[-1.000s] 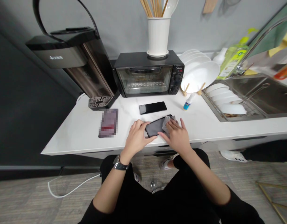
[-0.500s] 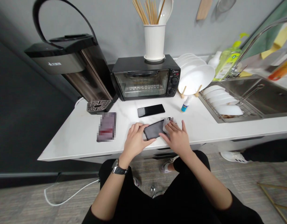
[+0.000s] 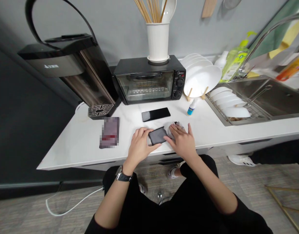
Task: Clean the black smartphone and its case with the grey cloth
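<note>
On the white stone counter (image 3: 76, 149), my left hand (image 3: 139, 146) grips the near left end of a black smartphone (image 3: 157, 136). My right hand (image 3: 182, 141) rests on a grey cloth (image 3: 172, 128), which is bunched over the phone's far right end and hides that part. A second black smartphone (image 3: 155, 114) lies flat just beyond my hands, untouched. Further left is a pixelated flat packet (image 3: 109, 132). A small white bottle with a blue label (image 3: 192, 108) lies to the right, beyond my right hand.
A black toaster oven (image 3: 149, 79) and a water dispenser (image 3: 66, 65) stand along the back. To the right are white plates in a wooden stand (image 3: 202, 81), a steel sink (image 3: 268, 97) with a wire rack of bowls, and a green soap bottle (image 3: 233, 65).
The cloth has shifted left and covers more of the held phone. The head view has also drifted slightly, moving everything in the picture a little.
</note>
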A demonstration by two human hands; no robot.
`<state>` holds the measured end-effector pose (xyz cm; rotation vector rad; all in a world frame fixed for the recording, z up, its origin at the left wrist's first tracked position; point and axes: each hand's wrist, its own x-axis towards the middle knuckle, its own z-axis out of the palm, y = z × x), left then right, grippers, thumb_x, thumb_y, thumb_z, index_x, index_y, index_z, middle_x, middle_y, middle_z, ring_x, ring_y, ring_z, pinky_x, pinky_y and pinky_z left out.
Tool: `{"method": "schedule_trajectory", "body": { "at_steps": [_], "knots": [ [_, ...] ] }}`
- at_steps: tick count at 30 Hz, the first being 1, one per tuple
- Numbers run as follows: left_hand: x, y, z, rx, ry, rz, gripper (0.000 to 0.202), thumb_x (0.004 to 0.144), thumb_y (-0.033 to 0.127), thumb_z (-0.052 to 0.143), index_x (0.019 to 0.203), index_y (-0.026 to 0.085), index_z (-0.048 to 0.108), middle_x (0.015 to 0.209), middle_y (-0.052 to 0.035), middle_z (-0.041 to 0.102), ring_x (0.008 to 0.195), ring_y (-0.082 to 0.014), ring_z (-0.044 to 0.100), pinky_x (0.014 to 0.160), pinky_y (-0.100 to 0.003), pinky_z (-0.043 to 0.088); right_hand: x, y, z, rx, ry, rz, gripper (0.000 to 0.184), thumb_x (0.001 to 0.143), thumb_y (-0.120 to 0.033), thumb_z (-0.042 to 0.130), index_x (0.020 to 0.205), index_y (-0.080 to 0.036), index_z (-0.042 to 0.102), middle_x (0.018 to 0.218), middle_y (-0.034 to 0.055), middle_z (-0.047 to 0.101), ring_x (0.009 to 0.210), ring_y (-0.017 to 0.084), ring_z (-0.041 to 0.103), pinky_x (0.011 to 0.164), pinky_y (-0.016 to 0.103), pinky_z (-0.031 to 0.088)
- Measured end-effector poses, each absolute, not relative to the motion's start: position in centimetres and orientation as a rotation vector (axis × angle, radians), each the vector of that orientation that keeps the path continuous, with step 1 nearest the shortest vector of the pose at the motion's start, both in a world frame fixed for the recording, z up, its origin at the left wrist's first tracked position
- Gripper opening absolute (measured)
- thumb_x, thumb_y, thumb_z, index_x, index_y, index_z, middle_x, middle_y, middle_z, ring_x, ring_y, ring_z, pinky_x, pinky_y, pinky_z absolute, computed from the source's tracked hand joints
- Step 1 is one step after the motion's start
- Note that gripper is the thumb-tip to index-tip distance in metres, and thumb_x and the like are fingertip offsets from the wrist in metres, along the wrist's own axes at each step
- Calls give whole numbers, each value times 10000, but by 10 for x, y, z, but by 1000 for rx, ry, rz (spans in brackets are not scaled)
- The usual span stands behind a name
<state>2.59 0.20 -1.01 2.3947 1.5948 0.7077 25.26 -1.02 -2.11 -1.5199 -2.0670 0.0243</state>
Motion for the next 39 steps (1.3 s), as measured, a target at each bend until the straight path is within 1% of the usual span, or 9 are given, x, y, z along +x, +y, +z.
{"method": "schedule_trajectory", "body": {
  "at_steps": [6,10,15,19,22,26,30,35,39],
  "knots": [
    [19,4,-13,2390,1518,695,601,865,364,824,1397,225,581,1324,-102,596,1221,-317,551,1079,-485,493,205,-32,-17,-1216,-2228,298,564,1031,-657,532,1363,-226,676,1460,109,698,1410,299,627,1319,679,197],
    [21,3,-12,2393,1550,734,624,865,502,826,1375,226,595,1301,-101,608,1241,-323,552,1098,-481,488,231,-14,-19,-1376,-2174,165,487,1064,-584,517,1395,-258,664,1464,102,693,1449,347,584,1276,789,128],
    [27,1,-9,2388,1590,702,680,839,577,831,1374,225,602,1314,-96,617,1259,-332,552,1110,-497,478,243,-26,-20,-1541,-2099,-1,660,1040,-648,505,1424,-129,643,1491,199,654,1399,416,614,1268,777,173],
    [24,3,-11,2373,1559,689,623,854,429,843,1386,231,587,1329,-96,609,1239,-325,558,1089,-493,487,217,-32,-18,-1253,-2288,248,590,1034,-650,531,1409,-212,654,1484,118,676,1443,340,592,1290,708,234],
    [23,3,-12,2376,1556,713,610,872,464,821,1381,223,588,1309,-106,603,1236,-326,554,1080,-487,496,220,-15,-16,-1243,-2283,268,488,1062,-588,525,1391,-257,667,1445,82,708,1440,313,600,1287,720,229],
    [26,2,-11,2371,1602,741,662,840,575,830,1366,244,600,1278,-97,610,1240,-336,555,1093,-503,487,253,-3,-17,-1483,-2132,22,468,1077,-542,522,1360,-210,688,1398,137,731,1355,347,667,1272,763,186],
    [29,3,-11,2374,1593,712,672,834,575,836,1373,253,600,1291,-88,612,1243,-334,555,1101,-506,476,254,-20,-19,-1525,-2067,-12,529,1055,-602,526,1290,-169,718,1329,169,766,1282,346,715,1280,695,244],
    [24,5,-12,2341,1564,686,616,868,440,831,1389,218,589,1331,-108,598,1241,-326,543,1086,-491,489,220,-21,-12,-1170,-2333,351,479,1063,-600,512,1336,-248,689,1439,75,718,1429,288,613,1299,657,261],
    [23,4,-13,2353,1556,727,652,854,564,821,1374,237,601,1290,-110,584,1241,-333,540,1098,-495,492,240,-5,-11,-1231,-2418,236,513,1082,-585,463,1446,-261,621,1543,90,632,1494,308,542,1281,711,243]
  ]
}}
